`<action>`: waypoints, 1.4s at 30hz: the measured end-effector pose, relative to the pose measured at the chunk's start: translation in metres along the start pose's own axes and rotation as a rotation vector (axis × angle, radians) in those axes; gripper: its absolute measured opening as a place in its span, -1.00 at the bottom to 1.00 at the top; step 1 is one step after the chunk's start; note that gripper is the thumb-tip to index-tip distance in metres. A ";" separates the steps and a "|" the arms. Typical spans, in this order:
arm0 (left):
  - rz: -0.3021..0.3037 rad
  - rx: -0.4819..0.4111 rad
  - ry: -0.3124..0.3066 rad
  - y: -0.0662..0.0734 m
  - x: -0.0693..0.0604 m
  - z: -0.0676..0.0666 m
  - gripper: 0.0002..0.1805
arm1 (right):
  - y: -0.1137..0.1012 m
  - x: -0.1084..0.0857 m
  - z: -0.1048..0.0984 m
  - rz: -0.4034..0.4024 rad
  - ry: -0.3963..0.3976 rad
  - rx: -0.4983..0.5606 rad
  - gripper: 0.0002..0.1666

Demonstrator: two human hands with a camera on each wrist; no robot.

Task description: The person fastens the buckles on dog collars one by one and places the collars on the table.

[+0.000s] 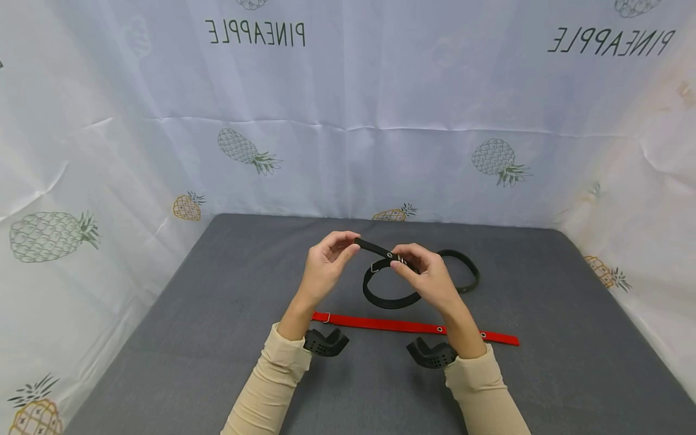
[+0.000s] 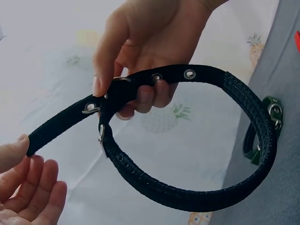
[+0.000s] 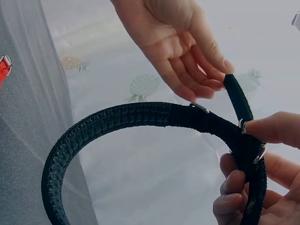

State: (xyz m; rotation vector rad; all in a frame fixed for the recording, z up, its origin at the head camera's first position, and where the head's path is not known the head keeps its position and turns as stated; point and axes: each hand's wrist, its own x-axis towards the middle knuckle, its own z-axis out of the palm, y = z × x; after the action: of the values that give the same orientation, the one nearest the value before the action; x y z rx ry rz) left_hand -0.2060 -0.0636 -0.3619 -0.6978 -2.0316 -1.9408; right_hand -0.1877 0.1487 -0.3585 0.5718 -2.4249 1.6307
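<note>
A red strap [image 1: 391, 325] and a looped green collar [image 1: 476, 276] lie on a gray table [image 1: 201, 314] before a pineapple-print curtain [image 1: 337, 169].

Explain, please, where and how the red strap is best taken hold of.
Probably pinch the red strap across its long edges at the plain middle, coming from above: it lies flat and straight, and the right forearm crosses it nearer its right end.

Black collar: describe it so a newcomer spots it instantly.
Above the gray tabletop, find the left hand and right hand. They hold the looped black collar, its strap tip pinched by the left. Unlike the red collar and dark green collar, both on the tabletop, it is held up.
</note>
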 end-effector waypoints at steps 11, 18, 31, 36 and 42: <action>-0.060 -0.095 -0.031 0.002 -0.001 -0.002 -0.64 | -0.001 0.000 -0.001 -0.013 0.016 0.032 -0.76; -0.147 -0.135 -0.077 -0.001 -0.002 0.005 -0.65 | -0.001 -0.001 -0.002 -0.025 0.020 0.062 -0.74; -0.433 -0.156 -0.224 -0.004 -0.005 0.024 -0.66 | -0.003 -0.002 0.000 -0.032 -0.044 0.146 -0.69; -0.463 -0.201 -0.229 -0.003 -0.006 0.026 -0.74 | -0.005 -0.002 0.000 -0.020 -0.045 0.142 -0.68; -0.482 -0.219 -0.238 -0.002 -0.007 0.028 -0.81 | -0.008 -0.003 0.001 0.006 -0.042 0.145 -0.69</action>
State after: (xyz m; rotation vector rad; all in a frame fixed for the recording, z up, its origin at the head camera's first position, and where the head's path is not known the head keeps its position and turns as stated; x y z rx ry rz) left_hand -0.1973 -0.0376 -0.3692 -0.5386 -2.3180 -2.4808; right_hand -0.1816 0.1461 -0.3532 0.6276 -2.3525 1.8261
